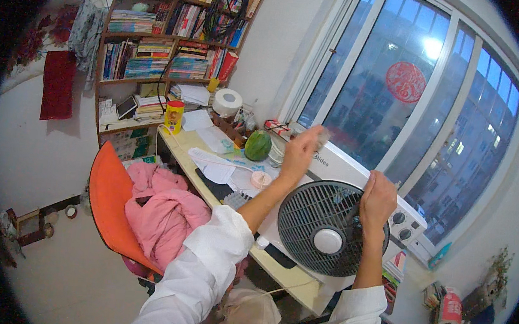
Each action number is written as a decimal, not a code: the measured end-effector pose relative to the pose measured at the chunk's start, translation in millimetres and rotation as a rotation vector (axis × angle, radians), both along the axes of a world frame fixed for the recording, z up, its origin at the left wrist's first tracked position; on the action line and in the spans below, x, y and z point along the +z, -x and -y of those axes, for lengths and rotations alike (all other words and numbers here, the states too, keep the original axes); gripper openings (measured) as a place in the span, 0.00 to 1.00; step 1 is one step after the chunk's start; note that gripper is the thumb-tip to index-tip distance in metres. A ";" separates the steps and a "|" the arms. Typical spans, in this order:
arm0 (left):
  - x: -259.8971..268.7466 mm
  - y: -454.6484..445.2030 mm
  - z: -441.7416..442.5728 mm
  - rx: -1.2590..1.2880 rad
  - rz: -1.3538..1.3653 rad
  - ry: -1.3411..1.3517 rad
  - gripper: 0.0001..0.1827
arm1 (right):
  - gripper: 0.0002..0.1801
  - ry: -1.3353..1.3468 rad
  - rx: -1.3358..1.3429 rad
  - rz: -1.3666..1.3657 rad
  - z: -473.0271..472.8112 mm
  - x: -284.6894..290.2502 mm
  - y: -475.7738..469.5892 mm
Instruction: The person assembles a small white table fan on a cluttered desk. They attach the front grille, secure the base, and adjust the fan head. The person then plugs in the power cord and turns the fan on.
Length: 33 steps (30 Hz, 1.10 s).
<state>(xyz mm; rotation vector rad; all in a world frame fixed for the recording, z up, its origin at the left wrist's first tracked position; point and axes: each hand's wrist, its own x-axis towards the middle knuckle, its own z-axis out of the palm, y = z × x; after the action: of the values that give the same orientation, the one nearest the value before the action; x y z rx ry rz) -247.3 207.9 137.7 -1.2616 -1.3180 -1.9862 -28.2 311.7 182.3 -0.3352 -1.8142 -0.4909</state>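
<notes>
A white Midea box fan point(327, 241) with a round dark grille stands at the desk's near right, two control knobs at its right end. My left hand point(303, 151) is raised at the fan's upper left edge, fingers bent; something pale and blurred shows at its fingertips, too unclear to name. With its fingers curled over the top edge of the casing, my right hand point(378, 199) grips the fan right of the middle. Close to my left hand, a green watermelon point(258, 145) and a clear glass jar point(277, 152) rest on the desk.
Papers point(212, 165), a tissue roll point(227, 102) and a yellow canister point(174, 117) lie along the desk point(188, 150). An orange chair point(108, 196) with a pink padded garment point(165, 214) stands left. Behind are a bookshelf point(173, 38) and a window point(382, 80). Small boxes point(450, 311) sit at right.
</notes>
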 end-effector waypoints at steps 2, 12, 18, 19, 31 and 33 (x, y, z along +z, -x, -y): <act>-4.4 -13.3 -1.2 0.164 -0.069 -0.069 0.24 | 0.11 -0.013 0.014 -0.002 1.2 1.0 2.8; -111.0 -42.7 3.2 0.367 -0.295 0.097 0.33 | 0.12 0.028 -0.017 0.015 -0.6 -0.2 -0.7; -118.9 -45.1 10.5 0.277 -0.310 0.128 0.38 | 0.14 0.011 -0.010 0.010 -3.7 -0.1 -2.2; -98.2 -45.1 9.8 0.286 -0.326 0.095 0.38 | 0.14 0.011 -0.024 0.005 -5.7 -1.4 -0.6; -164.9 -38.3 20.7 0.254 -0.361 0.275 0.41 | 0.13 -0.007 0.030 0.013 -5.1 -1.1 1.8; -149.7 -33.7 16.2 0.230 -0.455 0.243 0.39 | 0.13 -0.005 0.012 0.010 -5.5 -2.3 0.8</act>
<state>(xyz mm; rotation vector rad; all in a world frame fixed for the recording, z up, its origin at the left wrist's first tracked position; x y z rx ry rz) -213.7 191.7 -12.0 -1.4840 -1.4181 -1.3117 -29.0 317.3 180.1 -0.3186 -1.8238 -0.4897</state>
